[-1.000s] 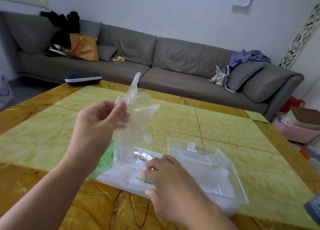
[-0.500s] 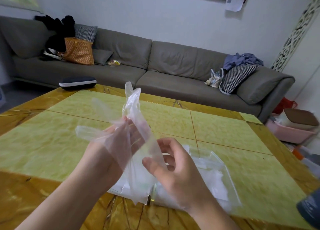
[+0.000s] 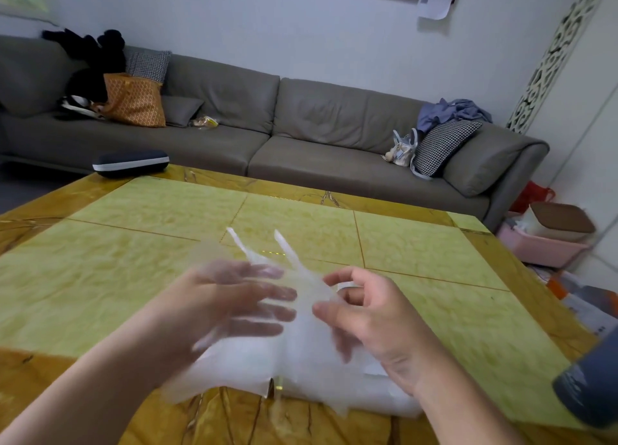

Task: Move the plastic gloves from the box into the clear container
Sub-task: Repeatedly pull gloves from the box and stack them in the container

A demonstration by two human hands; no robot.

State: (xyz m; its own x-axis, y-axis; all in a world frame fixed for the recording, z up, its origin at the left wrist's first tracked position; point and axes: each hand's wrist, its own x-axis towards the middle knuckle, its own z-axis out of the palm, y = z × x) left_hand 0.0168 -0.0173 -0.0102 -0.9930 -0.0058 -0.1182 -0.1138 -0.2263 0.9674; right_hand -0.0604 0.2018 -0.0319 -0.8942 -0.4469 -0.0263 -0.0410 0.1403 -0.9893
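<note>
A thin clear plastic glove (image 3: 302,279) hangs between my hands above the table, two of its fingers pointing up. My left hand (image 3: 234,307) lies with straight, spread fingers behind the glove's film, which drapes over them. My right hand (image 3: 368,314) pinches the glove's edge between thumb and forefinger. Below my hands is a blurred white heap: the glove box (image 3: 234,361) on the left and the clear container (image 3: 394,401) on the right, both mostly hidden.
The yellow-green tiled table (image 3: 418,244) stretches ahead, with a dark oval case (image 3: 130,163) at its far left corner. A grey-blue object (image 3: 585,394) sits at the near right edge. A grey sofa (image 3: 317,126) lies beyond; a pink tub (image 3: 541,247) stands on the floor at right.
My left hand let go of its grip and spread its fingers flat behind the glove. My right hand left the box, rose and took the glove in a pinch.
</note>
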